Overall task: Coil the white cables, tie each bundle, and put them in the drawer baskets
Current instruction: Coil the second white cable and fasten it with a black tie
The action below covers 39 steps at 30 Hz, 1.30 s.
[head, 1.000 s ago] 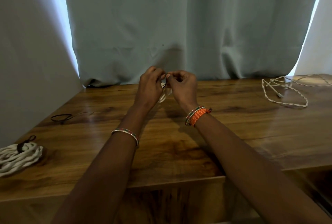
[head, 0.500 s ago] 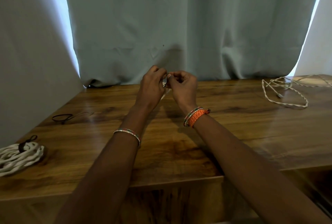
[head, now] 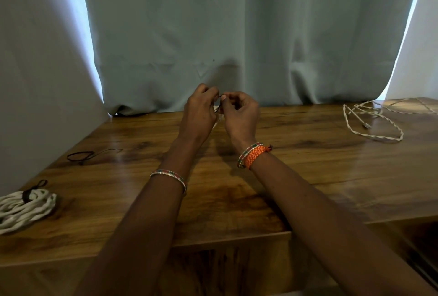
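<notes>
My left hand (head: 200, 112) and my right hand (head: 240, 113) meet above the far middle of the wooden table (head: 296, 177). Both pinch a thin dark tie (head: 219, 103) wrapped on a small white cable bundle (head: 216, 117), which is almost fully hidden behind the fingers. A coiled white cable with a dark tie around it (head: 23, 208) lies at the near left edge. A loose white twisted cable (head: 372, 122) sprawls uncoiled at the far right.
A spare dark tie (head: 83, 155) lies on the left part of the table. A pale curtain (head: 237, 34) hangs right behind the far edge. An open drawer gap (head: 422, 248) shows dark at the lower right, below the tabletop.
Both hands have risen a little from the tabletop and stayed together on the tie. The bundle is more hidden behind the fingers than before.
</notes>
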Motion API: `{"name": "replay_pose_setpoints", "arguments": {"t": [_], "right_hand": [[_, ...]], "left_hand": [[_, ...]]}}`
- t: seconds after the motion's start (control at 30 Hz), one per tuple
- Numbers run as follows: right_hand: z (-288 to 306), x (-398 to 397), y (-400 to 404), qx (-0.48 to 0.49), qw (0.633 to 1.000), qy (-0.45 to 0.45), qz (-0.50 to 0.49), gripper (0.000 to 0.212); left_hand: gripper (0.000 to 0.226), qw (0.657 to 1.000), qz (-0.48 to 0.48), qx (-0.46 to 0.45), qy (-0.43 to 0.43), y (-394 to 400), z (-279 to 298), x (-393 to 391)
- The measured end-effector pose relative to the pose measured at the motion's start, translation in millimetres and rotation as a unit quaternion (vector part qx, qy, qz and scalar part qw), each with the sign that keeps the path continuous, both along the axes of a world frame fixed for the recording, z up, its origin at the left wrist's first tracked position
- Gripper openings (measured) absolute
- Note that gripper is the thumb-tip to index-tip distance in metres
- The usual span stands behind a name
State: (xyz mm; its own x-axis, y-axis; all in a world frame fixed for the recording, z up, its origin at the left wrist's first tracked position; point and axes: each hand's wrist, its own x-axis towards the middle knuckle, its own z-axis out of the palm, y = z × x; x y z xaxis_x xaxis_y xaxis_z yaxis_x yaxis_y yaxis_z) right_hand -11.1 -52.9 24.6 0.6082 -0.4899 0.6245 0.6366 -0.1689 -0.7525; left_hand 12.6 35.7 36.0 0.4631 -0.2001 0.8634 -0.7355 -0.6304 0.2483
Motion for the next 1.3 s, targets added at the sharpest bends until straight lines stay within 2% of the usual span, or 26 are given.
{"name": "replay_pose_setpoints", "arguments": {"t": [0.3, 0.47, 0.67, 0.83, 0.93, 1.07, 1.3], "right_hand": [[-1.1, 3.7, -3.4, -0.011, 0.999, 0.025, 0.025, 0.006], [0.1, 1.6, -1.9, 0.005, 0.999, 0.032, 0.029, 0.01], [1.1, 1.6, -4.4, -0.024, 0.997, 0.042, 0.059, 0.008], [2.7, 4.1, -10.6, -0.019, 0.987, 0.098, 0.128, 0.01], [6.3, 2.6, -16.4, -0.017, 0.986, 0.088, 0.141, 0.016], [8.1, 4.7, -22.6, -0.099, 0.987, 0.072, 0.107, 0.007], [12.1, 8.4, -40.5, -0.21, 0.974, 0.073, 0.048, 0.006]], "left_hand": [[0.013, 0.999, 0.003, 0.035, -0.002, 2.7, -2.6, 0.0], [0.024, 1.0, 0.005, 0.03, -0.006, 2.0, -1.5, 0.4], [0.019, 0.999, 0.006, 0.031, -0.004, 4.8, -4.1, 2.3], [0.041, 1.0, -0.007, -0.003, 0.013, 5.5, -5.8, 0.9], [0.024, 0.999, -0.007, -0.027, 0.015, 3.6, -3.4, 3.9], [0.018, 1.0, -0.012, -0.017, 0.007, 4.7, -3.8, 6.7], [0.011, 0.998, -0.056, -0.005, 0.014, 4.6, -5.0, 8.9]]}}
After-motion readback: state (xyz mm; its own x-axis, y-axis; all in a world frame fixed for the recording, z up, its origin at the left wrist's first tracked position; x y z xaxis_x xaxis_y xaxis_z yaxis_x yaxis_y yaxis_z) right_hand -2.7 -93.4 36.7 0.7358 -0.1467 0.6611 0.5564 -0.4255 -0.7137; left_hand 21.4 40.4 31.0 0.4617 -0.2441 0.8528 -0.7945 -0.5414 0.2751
